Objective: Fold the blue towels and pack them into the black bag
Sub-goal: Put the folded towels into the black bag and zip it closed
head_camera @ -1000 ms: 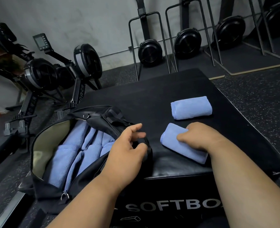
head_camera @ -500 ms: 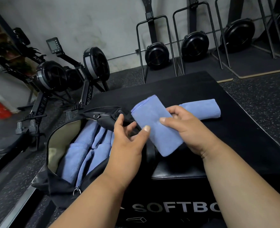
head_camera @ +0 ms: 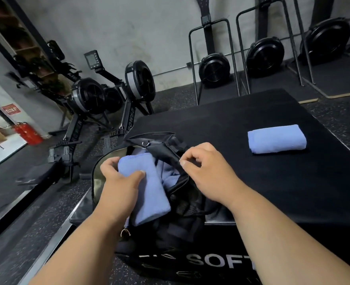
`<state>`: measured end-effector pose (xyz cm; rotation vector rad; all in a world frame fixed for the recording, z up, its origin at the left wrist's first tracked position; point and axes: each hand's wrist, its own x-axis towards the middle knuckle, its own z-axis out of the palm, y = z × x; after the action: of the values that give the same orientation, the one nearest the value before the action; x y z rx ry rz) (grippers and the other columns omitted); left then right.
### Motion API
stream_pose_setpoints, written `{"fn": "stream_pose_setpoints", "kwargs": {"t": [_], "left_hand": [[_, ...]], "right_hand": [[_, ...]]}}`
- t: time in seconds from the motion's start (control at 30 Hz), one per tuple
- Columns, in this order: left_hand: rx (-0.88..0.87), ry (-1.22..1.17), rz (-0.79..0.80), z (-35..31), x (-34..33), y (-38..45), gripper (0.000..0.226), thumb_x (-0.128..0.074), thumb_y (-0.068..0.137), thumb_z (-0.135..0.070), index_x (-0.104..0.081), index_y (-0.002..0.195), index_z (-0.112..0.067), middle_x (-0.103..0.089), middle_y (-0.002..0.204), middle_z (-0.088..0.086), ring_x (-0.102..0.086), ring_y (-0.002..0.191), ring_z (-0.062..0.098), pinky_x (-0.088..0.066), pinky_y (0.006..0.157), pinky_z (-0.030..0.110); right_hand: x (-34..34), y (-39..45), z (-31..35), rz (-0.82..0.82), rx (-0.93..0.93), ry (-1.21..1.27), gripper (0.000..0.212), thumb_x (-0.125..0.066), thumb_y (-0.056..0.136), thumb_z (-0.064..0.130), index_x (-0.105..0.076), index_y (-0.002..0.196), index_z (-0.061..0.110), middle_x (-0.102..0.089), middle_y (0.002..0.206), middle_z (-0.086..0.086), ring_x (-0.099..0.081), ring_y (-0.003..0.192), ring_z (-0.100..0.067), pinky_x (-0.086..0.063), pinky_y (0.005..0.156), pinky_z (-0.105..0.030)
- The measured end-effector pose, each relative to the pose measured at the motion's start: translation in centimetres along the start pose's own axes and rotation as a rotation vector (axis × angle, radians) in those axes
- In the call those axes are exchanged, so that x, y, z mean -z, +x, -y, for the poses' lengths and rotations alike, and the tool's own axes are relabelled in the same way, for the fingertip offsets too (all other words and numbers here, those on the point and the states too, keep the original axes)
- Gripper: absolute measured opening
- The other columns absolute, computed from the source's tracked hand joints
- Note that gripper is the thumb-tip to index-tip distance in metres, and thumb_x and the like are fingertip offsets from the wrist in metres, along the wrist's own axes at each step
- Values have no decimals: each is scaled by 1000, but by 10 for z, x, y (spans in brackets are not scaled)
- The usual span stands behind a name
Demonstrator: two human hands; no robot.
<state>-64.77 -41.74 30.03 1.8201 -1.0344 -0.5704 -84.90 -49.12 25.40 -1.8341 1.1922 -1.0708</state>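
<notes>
My left hand (head_camera: pixel 120 182) grips a folded blue towel (head_camera: pixel 147 192) over the open mouth of the black bag (head_camera: pixel 170 233), which leans against the left side of the black soft box. More blue towels (head_camera: pixel 168 171) show inside the bag. My right hand (head_camera: pixel 205 171) pinches the bag's upper edge by its opening. Another folded blue towel (head_camera: pixel 277 138) lies on top of the soft box (head_camera: pixel 252 182), to the right of both hands.
Rowing machines (head_camera: pixel 112 95) stand on the floor to the left behind the bag. Fan machines in metal frames (head_camera: pixel 215 68) line the back wall. A red extinguisher (head_camera: pixel 27 133) stands far left. A metal rail (head_camera: pixel 52 239) runs along the floor beside the bag.
The folded towel passed from my right hand to my left and moved left, down over the bag's opening. My right hand let go of it and took hold of the bag's edge.
</notes>
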Motion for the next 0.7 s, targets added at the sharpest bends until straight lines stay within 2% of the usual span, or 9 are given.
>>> {"fn": "stream_pose_setpoints", "kwargs": {"t": [0.07, 0.17, 0.23, 0.3, 0.4, 0.5, 0.57, 0.63, 0.7], "left_hand": [[-26, 93, -10, 10, 9, 7, 58, -69, 96, -17, -29, 135, -29, -54, 121, -1, -53, 95, 0, -41, 69, 22], [-60, 164, 24, 18, 15, 10, 67, -73, 96, -19, -25, 142, -32, -51, 120, -11, -53, 96, -5, -42, 73, 12], [-42, 177, 63, 24, 15, 10, 65, -75, 94, -21, -27, 135, -40, -55, 121, -10, -60, 98, 2, -50, 84, 26], [-3, 221, 131, 28, 14, 8, 54, -75, 93, -24, -35, 121, -47, -63, 111, -2, -66, 88, 14, -54, 80, 37], [50, 243, 270, 32, 13, 3, 41, -78, 89, -34, -52, 116, -52, -71, 104, 2, -63, 76, 14, -50, 70, 29], [97, 237, 345, 33, 15, 5, 39, -81, 85, -36, -64, 117, -49, -71, 114, -10, -69, 94, 11, -54, 83, 22], [108, 231, 339, 32, 17, 15, 45, -81, 73, -37, -68, 114, -51, -73, 116, -10, -71, 104, 21, -57, 98, 34], [95, 218, 337, 29, 17, 30, 51, -75, 64, -38, -69, 111, -54, -73, 119, -13, -70, 109, 24, -54, 105, 44], [67, 199, 356, 23, 13, 47, 54, -72, 62, -36, -69, 114, -51, -68, 127, -18, -69, 111, 15, -51, 108, 41]], "right_hand": [[-13, 3, 4, 36, 16, -101, 12, -61, 98, 43, -73, 102, 45, -48, 128, 25, -45, 123, -7, -39, 111, -33], [-31, 8, 7, 87, -11, -304, 24, -56, 100, 48, -72, 119, 48, -41, 152, 12, -34, 138, -18, -25, 117, -39], [-41, 12, 5, 108, -37, -389, 30, -53, 101, 48, -69, 127, 48, -41, 153, 7, -36, 137, -23, -27, 116, -41], [-48, 17, 4, 129, -54, -463, 36, -52, 101, 45, -66, 135, 43, -45, 146, 3, -41, 131, -26, -32, 112, -42], [-53, 23, 7, 114, -63, -553, 44, -51, 101, 42, -58, 143, 32, -49, 138, -2, -46, 125, -29, -37, 106, -44], [-54, 30, 7, 86, -88, -507, 45, -53, 100, 36, -55, 144, 24, -53, 133, -4, -51, 121, -31, -41, 102, -46], [-55, 33, 4, 64, -88, -382, 53, -54, 98, 25, -49, 150, 23, -52, 128, 0, -53, 116, -29, -44, 94, -41], [-54, 35, 2, 47, -87, -245, 68, -53, 94, 14, -40, 159, 25, -48, 132, 4, -53, 114, -24, -42, 86, -34], [-52, 37, 1, 34, -96, -162, 77, -53, 91, 9, -33, 163, 27, -44, 141, 8, -54, 113, -20, -45, 85, -33]]}}
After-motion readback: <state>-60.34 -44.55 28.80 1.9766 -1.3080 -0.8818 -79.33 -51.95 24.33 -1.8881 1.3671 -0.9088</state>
